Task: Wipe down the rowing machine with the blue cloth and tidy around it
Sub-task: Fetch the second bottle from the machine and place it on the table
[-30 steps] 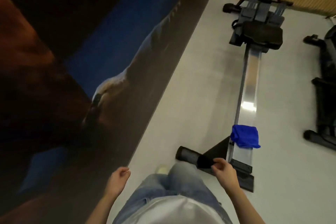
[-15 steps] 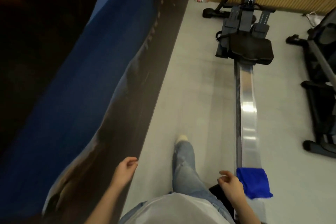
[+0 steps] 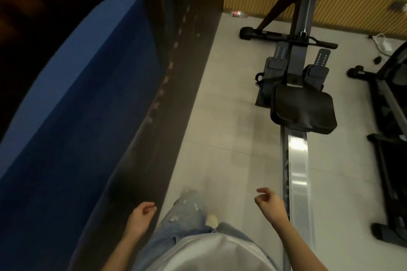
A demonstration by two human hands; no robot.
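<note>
The rowing machine stretches away from me on the right: a shiny metal rail (image 3: 300,174), a black seat (image 3: 305,110) further along it, two footrests (image 3: 317,68) and a pull handle (image 3: 308,41) beyond. My right hand (image 3: 271,204) hangs just left of the rail, fingers loosely curled, holding nothing. My left hand (image 3: 141,218) is low by the dark wall, also curled and empty. The blue cloth is out of view.
A dark and blue wall (image 3: 92,116) runs along my left. A plastic bottle (image 3: 239,14) lies on the floor at the far corner. Another black exercise machine (image 3: 389,138) stands on the right. A white cable (image 3: 382,43) lies near the wooden back wall.
I have walked forward along the rail toward the seat. The blue cloth on the rail's near end has dropped out of view behind me. Both hands stayed empty.
</note>
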